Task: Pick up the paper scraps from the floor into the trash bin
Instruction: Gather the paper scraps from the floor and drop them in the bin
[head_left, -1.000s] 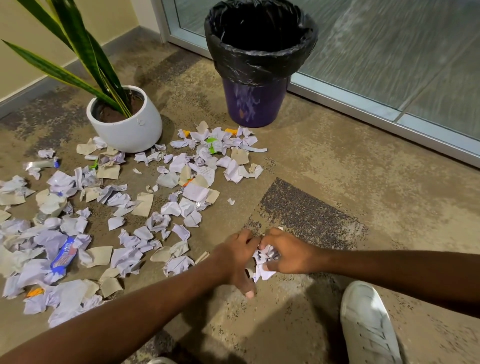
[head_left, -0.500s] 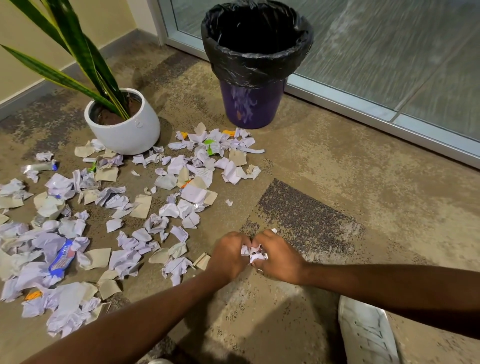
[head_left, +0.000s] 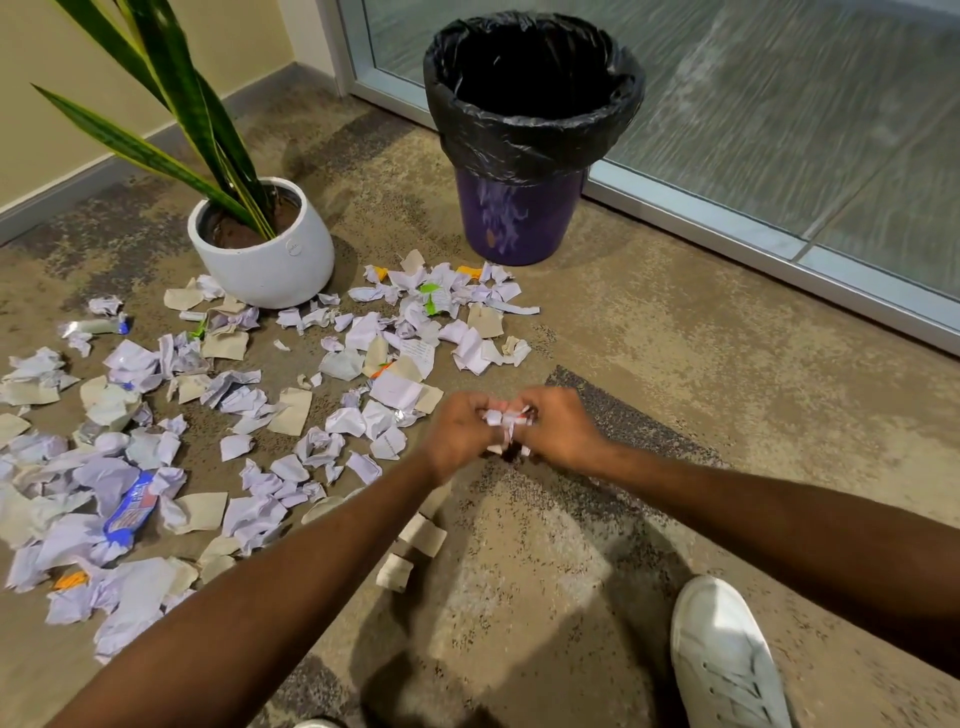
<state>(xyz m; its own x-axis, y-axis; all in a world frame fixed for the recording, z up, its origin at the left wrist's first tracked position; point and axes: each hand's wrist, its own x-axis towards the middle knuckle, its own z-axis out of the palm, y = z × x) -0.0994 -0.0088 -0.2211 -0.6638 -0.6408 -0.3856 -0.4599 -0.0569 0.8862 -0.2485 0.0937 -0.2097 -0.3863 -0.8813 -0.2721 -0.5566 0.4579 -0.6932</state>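
Note:
A bundle of white paper scraps (head_left: 506, 422) is squeezed between my two hands, lifted off the carpet. My left hand (head_left: 457, 434) curls round its left side and my right hand (head_left: 558, 428) curls round its right side. Many more crumpled white and tan paper scraps (head_left: 249, 405) lie spread over the floor to the left and ahead. The trash bin (head_left: 519, 223) is purple with a black liner, standing upright beyond the hands near the glass wall, its mouth open and dark.
A white pot with a long-leaved plant (head_left: 270, 254) stands at the left of the bin. A blue wrapper (head_left: 132, 506) lies among the scraps at far left. My white shoe (head_left: 727, 660) is at lower right. A glass wall with a metal frame (head_left: 779, 249) runs behind.
Both hands have gathered the scraps together, lifted them off the carpet and moved them forward toward the bin. A few tan scraps now show on the floor under my left forearm.

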